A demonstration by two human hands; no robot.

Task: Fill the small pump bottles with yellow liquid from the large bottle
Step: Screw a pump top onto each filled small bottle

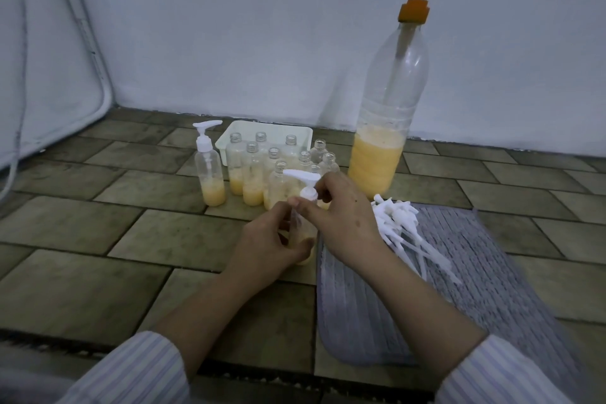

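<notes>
My left hand (pixel 272 239) grips a small clear bottle (pixel 300 233) with yellow liquid at its bottom, standing on the tiled floor. My right hand (pixel 344 216) pinches the white pump cap (pixel 303 182) at that bottle's neck. The large clear bottle (pixel 380 154) with an orange pump stands behind to the right, about a third full of yellow liquid. A capped small bottle (pixel 211 170) stands at the left. Several uncapped small bottles (pixel 254 170), partly filled with yellow liquid, cluster behind my hands.
A white tray (pixel 226 141) sits behind the bottle cluster near the wall. A pile of loose white pump caps (pixel 403 226) lies on a grey mat (pixel 459 289) at the right. A white panel leans at the far left.
</notes>
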